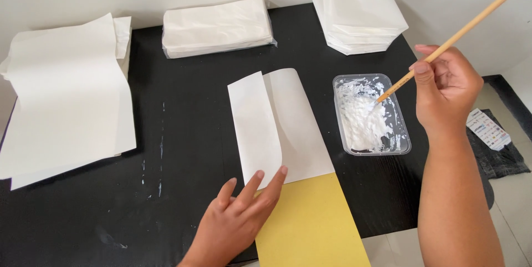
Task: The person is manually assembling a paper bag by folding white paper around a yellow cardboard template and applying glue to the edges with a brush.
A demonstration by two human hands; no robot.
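Head view: the left hand (235, 220) lies flat near the front edge of the desk (183, 134), fingers spread wide, the fingertips pressing the near corner of a folded white sheet (277, 125). It grips nothing; it only pins the paper down. The sheet sits at the middle of the desk, one flap turned over along a lengthwise crease, and its near end overlaps a yellow sheet (310, 222) that runs off the front edge.

The right hand (446, 92) is closed around a thin wooden stick (471, 23), held like a pen, with the lower tip dipped into a clear plastic tray (402, 145) of white paste (363, 125). The tray stands just right of the folded sheet, near the right edge.

The paper looks light and limp; it would likely slide or curl unless held flat, and pressing at a corner or along the crease seems the safest hold. The stick looks stiff and light. The paste looks thick and sticky, smeared up the tray walls.

The desk is black and matt, with a few pale flecks left of the sheet. Along the back edge lie a wrapped paper pack (216, 26) and a pile of folded pieces (360, 20); large loose sheets (64, 100) overhang the left edge. Behind is a white wall; pale floor and a dark cloth (499, 156) show at the right.
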